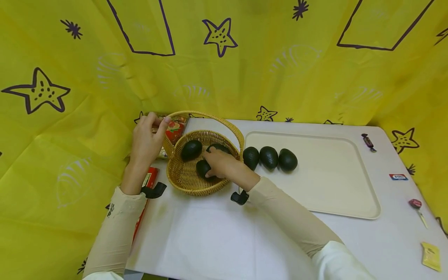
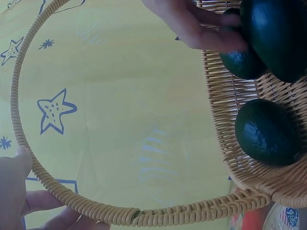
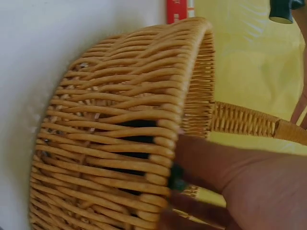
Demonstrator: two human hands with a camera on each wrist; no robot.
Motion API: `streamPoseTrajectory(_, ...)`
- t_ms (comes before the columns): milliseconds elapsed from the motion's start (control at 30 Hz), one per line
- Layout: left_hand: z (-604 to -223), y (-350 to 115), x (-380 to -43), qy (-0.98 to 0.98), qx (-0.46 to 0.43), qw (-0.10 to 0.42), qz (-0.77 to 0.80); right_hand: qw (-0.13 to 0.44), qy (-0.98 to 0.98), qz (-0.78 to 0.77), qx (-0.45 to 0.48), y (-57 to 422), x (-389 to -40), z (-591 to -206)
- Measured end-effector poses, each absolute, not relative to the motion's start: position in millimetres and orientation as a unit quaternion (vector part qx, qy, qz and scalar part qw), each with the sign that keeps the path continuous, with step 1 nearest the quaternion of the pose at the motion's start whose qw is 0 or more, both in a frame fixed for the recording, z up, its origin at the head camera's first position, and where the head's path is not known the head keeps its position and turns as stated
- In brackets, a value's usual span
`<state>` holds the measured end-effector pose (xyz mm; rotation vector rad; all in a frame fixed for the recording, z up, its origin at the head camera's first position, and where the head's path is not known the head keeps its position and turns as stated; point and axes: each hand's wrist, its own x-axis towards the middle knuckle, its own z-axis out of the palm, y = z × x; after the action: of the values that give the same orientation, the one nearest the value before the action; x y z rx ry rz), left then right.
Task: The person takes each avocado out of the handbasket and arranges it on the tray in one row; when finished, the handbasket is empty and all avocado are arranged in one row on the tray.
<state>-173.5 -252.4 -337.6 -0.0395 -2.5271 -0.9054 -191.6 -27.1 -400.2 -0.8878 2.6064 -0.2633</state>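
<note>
My left hand [image 1: 146, 136] holds the arched handle [image 1: 210, 115] of a woven wicker basket [image 1: 182, 184] by its left side. Inside the basket lie three dark green avocados. My right hand [image 1: 224, 164] reaches over the rim, fingers and thumb around the front avocado [image 1: 203, 168]. Another avocado [image 1: 191, 150] sits at the basket's left; the third [image 1: 218, 147] is partly hidden behind the right hand. In the right wrist view the wicker wall [image 3: 110, 129] covers most of what the right hand [image 3: 259, 187] grips. Three more avocados [image 1: 268, 157] stand in a row on a cream tray [image 1: 332, 182].
Behind the basket are colourful snack packets [image 1: 175, 130], and a red box [image 1: 149, 177] lies under the left forearm. Along the table's right side lie a dark wrapped candy [image 1: 368, 142], a small red-blue packet [image 1: 398, 177], a lollipop [image 1: 415, 203] and a yellow packet [image 1: 431, 256].
</note>
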Motion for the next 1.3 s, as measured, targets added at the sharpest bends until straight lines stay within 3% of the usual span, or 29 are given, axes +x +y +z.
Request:
streamPoseTrajectory(200,-337,-252,-174,-0.916,-0.021,0.228,-0.329,0.211,0.913,-0.098,-0.336,-27,-192,-406)
streamPoseTrajectory(867,-337,-251,-174,-0.917,-0.022,0.229,-0.326,0.19,0.899,-0.118,-0.378,-18,-198,-413)
streamPoseTrajectory(1300,-337,-251,-172,-0.915,-0.023,0.227,-0.333,0.166,0.87,-0.267,-0.38,-2,-192,-403)
